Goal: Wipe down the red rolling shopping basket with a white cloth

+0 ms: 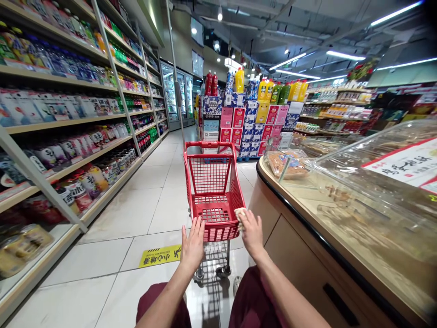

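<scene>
A red plastic shopping cart (215, 235) stands in front of me, its basket empty and its wheels on the tiles. My left hand (193, 243) rests against the near left corner of the basket, fingers stretched out and nothing in it. At the near right corner, my right hand (251, 232) presses a pale crumpled cloth (240, 217) to the basket's rim. Its fingers cover part of the cloth. The cart's handle (210, 144) rises at the far end of the basket.
Drink shelves (64, 118) line the left side. A display counter (293, 214) with a curved black edge stands close on the right. Stacked drink cartons (251, 125) stand ahead. A yellow wet-floor sticker (160, 256) lies on the tiles.
</scene>
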A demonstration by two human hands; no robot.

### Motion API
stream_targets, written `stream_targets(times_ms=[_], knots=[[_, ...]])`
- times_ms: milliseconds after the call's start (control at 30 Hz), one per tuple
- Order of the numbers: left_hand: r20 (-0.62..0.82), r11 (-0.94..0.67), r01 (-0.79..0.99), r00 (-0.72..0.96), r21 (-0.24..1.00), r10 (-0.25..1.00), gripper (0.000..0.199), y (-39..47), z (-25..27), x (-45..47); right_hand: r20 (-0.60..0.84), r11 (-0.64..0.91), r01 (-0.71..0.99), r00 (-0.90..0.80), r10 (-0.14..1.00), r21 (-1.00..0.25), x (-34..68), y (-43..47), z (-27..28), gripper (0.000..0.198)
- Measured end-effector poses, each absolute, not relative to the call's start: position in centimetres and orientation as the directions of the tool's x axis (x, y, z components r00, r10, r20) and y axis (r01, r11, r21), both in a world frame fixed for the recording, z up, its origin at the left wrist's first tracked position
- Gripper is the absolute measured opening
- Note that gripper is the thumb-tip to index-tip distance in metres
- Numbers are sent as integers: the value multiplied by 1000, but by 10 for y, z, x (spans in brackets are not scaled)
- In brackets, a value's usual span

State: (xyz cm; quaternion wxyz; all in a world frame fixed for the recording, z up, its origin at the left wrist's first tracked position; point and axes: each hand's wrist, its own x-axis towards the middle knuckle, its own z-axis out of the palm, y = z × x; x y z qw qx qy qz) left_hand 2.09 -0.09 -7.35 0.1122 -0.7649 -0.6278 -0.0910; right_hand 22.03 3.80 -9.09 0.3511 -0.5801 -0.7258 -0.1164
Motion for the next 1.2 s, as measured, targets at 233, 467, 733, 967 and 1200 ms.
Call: stream_targets(times_ms=[233,467,733,967,1200], knots=[[333,-178,981,192,-73,923,68,-2,-81,31,679,512,833,-251,689,-212,170,29,-98,49],[364,-180,981,193,-70,911,72,-2,-90,34,668,277,918,-19,744,-282,216,36,-99,56],[357,-180,982,190,-59,915,71,-2,-90,31,652,402,887,-168,739,-226,209,33,-104,54],[366,-175,981,191,-79,911,68,-4,-92,38,654,426,878,-192,731,-218,193,27,-105,56],[412,-175,980,197,-90,889,66,-7,-92,40,595,194,934,24,804,-300,216,28,-100,56]])
